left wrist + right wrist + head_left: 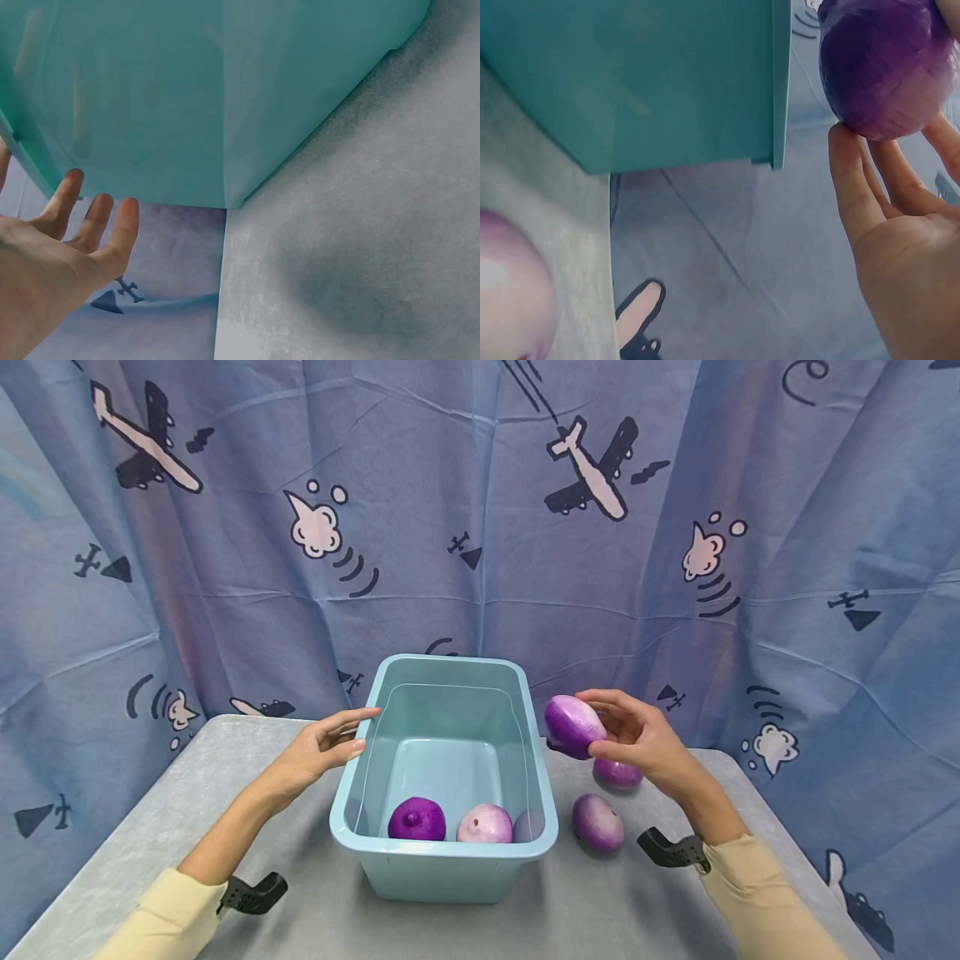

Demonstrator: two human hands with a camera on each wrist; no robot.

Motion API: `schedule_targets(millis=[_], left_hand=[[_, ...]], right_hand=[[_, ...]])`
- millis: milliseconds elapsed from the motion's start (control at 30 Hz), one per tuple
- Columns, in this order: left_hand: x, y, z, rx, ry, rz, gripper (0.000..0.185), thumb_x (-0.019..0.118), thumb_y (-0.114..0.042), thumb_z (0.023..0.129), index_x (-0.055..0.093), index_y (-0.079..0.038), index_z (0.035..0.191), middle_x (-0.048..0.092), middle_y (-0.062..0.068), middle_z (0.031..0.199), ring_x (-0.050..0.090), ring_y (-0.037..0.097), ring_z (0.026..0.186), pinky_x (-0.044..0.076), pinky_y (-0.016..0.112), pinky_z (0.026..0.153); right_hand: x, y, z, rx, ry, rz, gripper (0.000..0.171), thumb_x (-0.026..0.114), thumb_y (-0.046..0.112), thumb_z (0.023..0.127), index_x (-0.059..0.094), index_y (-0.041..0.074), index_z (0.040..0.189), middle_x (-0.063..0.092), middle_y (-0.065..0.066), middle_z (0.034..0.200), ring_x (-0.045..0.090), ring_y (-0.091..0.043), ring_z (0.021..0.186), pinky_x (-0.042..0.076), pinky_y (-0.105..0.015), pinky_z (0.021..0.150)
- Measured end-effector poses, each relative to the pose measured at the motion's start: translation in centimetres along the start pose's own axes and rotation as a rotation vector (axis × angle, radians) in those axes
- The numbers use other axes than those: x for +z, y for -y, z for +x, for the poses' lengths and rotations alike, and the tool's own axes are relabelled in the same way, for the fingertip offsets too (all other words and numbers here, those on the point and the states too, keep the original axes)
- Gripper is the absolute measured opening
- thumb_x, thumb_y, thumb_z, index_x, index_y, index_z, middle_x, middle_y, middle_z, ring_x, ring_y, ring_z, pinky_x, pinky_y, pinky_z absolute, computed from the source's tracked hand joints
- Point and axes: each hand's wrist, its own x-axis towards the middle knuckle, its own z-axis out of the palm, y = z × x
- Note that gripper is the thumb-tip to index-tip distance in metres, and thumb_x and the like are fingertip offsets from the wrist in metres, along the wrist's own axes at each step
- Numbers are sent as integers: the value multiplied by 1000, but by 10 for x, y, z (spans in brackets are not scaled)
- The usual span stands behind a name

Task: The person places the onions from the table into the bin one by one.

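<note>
Purple and white, the held onion [573, 726] sits just right of centre in the head view, gripped by the curled fingers of the right hand [637, 739] above the grey table [150, 827], just beside the right wall of the teal bin [347, 814]. Against the bin's left rim lies the left hand [318, 752], fingers straight and grasping nothing. Inside the bin, at its near end, lie three onions [417, 819]. Two more onions [597, 822] rest on the table right of the bin, below the raised hand.

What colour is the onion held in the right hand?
Purple fading to white; the onion in the right hand shows best in the head view.
</note>
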Motion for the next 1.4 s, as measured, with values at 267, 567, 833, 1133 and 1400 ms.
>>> schedule_targets(millis=[267, 567, 833, 1133, 1400], left_hand=[[0, 1, 0, 4, -3, 3, 50, 63, -21, 103, 50, -14, 151, 42, 13, 155, 33, 34, 143, 31, 57, 110], [0, 1, 0, 4, -1, 0, 50, 63, -21, 103, 50, -15, 151, 42, 12, 155, 34, 33, 143, 32, 56, 109], [0, 1, 0, 10, 3, -4, 50, 62, -21, 103, 50, -15, 151, 43, 12, 154, 35, 32, 143, 32, 56, 109], [1, 1, 0, 12, -2, 1, 50, 62, -20, 103, 51, -14, 151, 44, 11, 154, 34, 33, 143, 32, 56, 109], [1, 0, 0, 4, -4, 8, 50, 63, -21, 103, 51, -15, 151, 43, 12, 154, 36, 34, 142, 34, 56, 108]], right_hand=[[19, 7, 23, -36, 76, 38, 58, 76, -6, 87, 55, 1, 141, 58, -17, 136, 59, -33, 120, 53, -40, 93], [41, 9, 39, -33, 148, 77, 60, 80, -2, 86, 55, -1, 140, 57, -19, 136, 59, -36, 120, 53, -44, 92], [47, 6, 43, -49, 180, 109, 61, 79, -4, 86, 52, -5, 141, 55, -21, 140, 53, -42, 126, 48, -45, 100], [36, 4, 33, -77, 106, 84, 48, 73, -11, 89, 56, -8, 134, 56, -32, 130, 60, -44, 117, 51, -48, 93], [18, -3, 14, 1, 35, 11, 41, 71, -8, 91, 59, -6, 130, 62, -27, 125, 66, -32, 111, 54, -42, 89]])
